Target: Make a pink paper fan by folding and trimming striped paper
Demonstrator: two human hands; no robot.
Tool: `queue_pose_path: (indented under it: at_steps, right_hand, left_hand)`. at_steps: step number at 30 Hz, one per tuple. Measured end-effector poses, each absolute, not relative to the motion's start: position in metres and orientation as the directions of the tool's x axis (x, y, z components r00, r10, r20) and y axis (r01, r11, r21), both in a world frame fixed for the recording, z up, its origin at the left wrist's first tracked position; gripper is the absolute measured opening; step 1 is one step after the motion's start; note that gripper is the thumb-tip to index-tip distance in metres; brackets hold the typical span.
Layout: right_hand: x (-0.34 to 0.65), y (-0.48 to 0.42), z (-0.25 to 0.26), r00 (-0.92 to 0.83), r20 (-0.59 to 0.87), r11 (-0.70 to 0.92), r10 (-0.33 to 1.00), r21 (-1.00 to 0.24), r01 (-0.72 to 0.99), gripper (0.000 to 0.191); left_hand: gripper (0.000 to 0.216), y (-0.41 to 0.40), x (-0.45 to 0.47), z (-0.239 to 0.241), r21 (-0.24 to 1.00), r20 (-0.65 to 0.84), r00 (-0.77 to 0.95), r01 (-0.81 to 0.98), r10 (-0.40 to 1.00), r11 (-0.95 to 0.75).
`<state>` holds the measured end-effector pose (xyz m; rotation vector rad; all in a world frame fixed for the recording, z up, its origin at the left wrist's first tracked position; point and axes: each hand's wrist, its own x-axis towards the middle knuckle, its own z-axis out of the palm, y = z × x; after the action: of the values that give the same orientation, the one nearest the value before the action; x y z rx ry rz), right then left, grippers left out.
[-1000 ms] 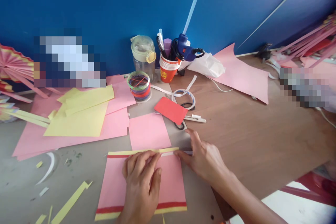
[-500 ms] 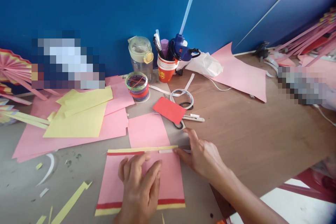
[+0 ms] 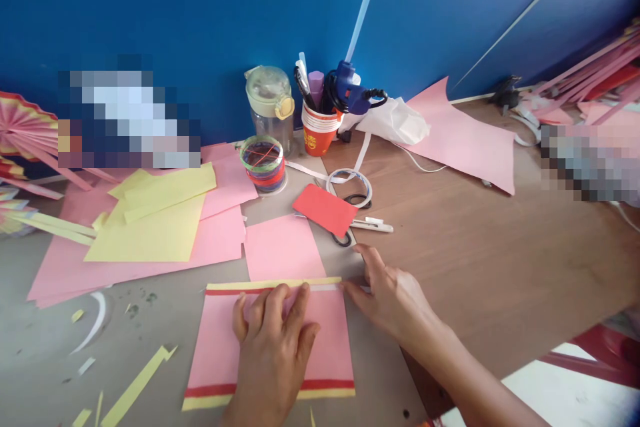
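My left hand (image 3: pixel 274 340) rests palm down on a pink sheet (image 3: pixel 327 340), fingers spread, tips near its far edge. Red and yellow bands run along that sheet's near and far edges. At the far right, a short white strip (image 3: pixel 325 287) covers part of the red band. By this corner is my right hand (image 3: pixel 395 293), thumb and index finger apart; its thumb tip is at the strip's end. The other right fingers are partly hidden. Beyond the sheet lie a smaller pink piece (image 3: pixel 283 247) and a red card (image 3: pixel 325 209).
Behind the card are a tape roll (image 3: pixel 349 188), scissors (image 3: pixel 341 239) partly covered, and a white cutter (image 3: pixel 375 227). A pen cup (image 3: pixel 320 137), a bottle (image 3: pixel 270 97) and a jar (image 3: pixel 263 170) stand near the blue wall. Yellow sheets (image 3: pixel 150 227) and scraps (image 3: pixel 137 383) lie left.
My left hand has shifted toward the sheet's far edge, its fingers now more stretched. My right thumb has slid slightly right along the white strip.
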<state>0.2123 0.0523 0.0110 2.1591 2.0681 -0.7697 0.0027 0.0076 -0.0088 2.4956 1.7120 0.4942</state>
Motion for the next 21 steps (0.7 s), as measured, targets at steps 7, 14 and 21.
queue_pose_path:
  at_steps: [7,14,21]
  right_hand:
    - [0.222,0.050,0.017,-0.043,-0.389,-0.174,0.920,-0.505,0.845,0.042]
    - [0.235,0.041,0.041,-0.104,-0.388,-0.226,0.916,-0.710,0.667,0.033]
    - [0.225,0.049,0.059,-0.258,-0.371,-0.130,0.892,-0.757,0.640,0.025]
  left_hand:
    - [0.033,0.007,0.001,-0.009,0.266,0.217,0.325,0.887,0.920,-0.376]
    - [0.038,0.007,-0.008,0.006,0.593,0.239,0.242,0.731,0.940,-0.339]
    - [0.037,0.002,-0.029,0.023,0.660,0.221,0.208,0.688,0.953,-0.303]
